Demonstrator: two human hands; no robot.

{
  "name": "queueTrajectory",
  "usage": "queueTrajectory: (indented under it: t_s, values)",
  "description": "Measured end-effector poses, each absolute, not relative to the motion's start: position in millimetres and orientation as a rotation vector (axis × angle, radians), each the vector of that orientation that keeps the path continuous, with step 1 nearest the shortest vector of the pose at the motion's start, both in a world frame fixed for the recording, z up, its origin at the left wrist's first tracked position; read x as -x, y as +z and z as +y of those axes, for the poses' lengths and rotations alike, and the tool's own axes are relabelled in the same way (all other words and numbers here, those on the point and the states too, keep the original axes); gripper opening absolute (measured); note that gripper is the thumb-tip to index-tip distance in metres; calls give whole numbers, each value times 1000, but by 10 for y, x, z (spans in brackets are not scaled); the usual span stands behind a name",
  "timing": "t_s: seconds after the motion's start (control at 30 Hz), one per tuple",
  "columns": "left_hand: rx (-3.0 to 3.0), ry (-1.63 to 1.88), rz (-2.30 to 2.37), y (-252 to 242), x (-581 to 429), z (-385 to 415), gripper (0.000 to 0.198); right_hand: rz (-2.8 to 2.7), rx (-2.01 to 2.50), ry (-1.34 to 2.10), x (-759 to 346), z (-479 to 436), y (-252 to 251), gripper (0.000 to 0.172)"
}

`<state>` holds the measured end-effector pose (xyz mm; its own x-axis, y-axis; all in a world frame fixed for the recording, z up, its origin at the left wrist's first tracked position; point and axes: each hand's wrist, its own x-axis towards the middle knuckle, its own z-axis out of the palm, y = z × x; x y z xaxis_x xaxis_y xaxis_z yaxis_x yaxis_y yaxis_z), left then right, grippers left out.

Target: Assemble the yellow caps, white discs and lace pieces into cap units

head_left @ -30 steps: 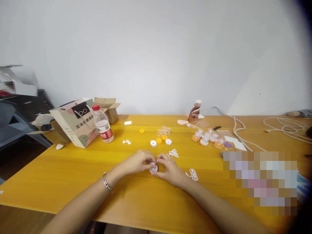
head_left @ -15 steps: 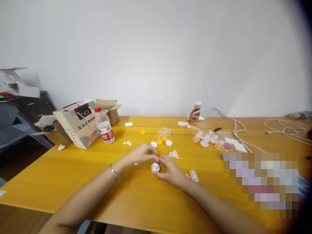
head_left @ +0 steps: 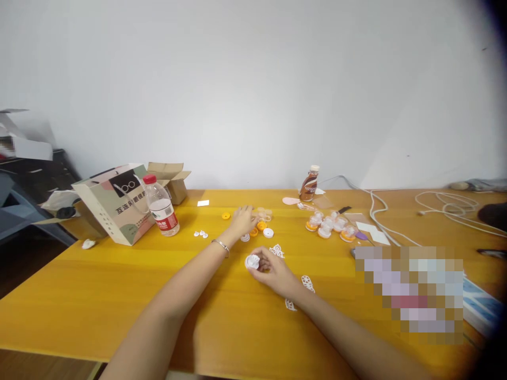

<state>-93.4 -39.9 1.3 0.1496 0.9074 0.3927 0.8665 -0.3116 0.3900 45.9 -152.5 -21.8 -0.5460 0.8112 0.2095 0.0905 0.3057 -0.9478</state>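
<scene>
My right hand (head_left: 273, 268) grips a small white round part (head_left: 252, 262) between thumb and fingers; the part looks like a disc base with a raised shape on top. Farther out, my left hand (head_left: 242, 220) is stretched forward, fingers extended beside a group of clear plastic cups (head_left: 264, 212). Whether its fingertips touch a cup cannot be made out. Below that hand lie orange discs (head_left: 262, 226) and white discs (head_left: 268, 233), partly covered by it. White openwork pieces (head_left: 277, 250) lie just behind my right hand, with more openwork pieces (head_left: 307, 283) by the right wrist.
Several finished-looking clear-topped pieces (head_left: 325, 228) stand at right. A water bottle (head_left: 163, 211), paper bag (head_left: 119, 206) and cardboard box (head_left: 172, 182) are at left. A brown drink bottle (head_left: 309, 184) stands by the wall. White cable (head_left: 376, 211) runs along the right. Small white parts (head_left: 200, 234) lie left of centre.
My left hand has left the white round part and reached forward to the clear cups. My right hand keeps hold of the part, now tilted. The view has shifted slightly right.
</scene>
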Motion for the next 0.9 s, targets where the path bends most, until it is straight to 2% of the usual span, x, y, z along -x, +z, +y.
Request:
queueTrajectory:
  t_s: [0.2, 0.3, 0.47, 0.6, 0.9]
  values:
    - [-2151, 1038, 1769, 22, 926, -295, 22, -1662, 816, 1346, -461, -1428, -319, 23]
    - [-2092, 1177, 1696, 115, 1008, -525, 27, -1575, 846, 1366, -468, -1367, -331, 26]
    - [-1878, 1435, 1200, 190, 1199, -1201, 28, -1446, 864, 1417, -470, -1321, -287, 35]
    - [-1851, 1420, 1109, 142, 1259, -1527, 27, -1462, 860, 1428, -475, -1332, -270, 37]
    - [-1937, 1289, 1129, 95, 1192, -1577, 27, -1590, 777, 1416, -481, -1367, -231, 37]
